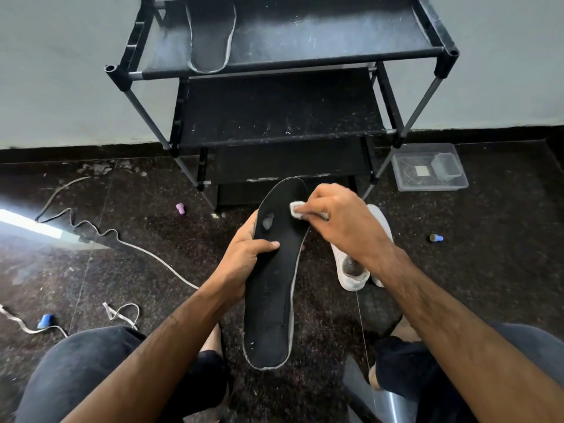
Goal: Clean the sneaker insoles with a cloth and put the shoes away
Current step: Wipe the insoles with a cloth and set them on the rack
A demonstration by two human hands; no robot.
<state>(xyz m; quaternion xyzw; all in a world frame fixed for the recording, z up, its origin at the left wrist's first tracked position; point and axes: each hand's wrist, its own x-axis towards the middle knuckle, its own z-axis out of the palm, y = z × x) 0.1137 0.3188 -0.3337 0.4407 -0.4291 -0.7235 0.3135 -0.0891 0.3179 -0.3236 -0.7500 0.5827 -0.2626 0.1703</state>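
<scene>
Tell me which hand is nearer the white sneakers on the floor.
Right. The right hand, pinching the cloth against the insole, hangs just above and left of the sneakers in this view. The left hand grips the insole's far edge.

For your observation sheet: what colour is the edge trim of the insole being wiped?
Grey, around the black insole; the head view shows it.
</scene>
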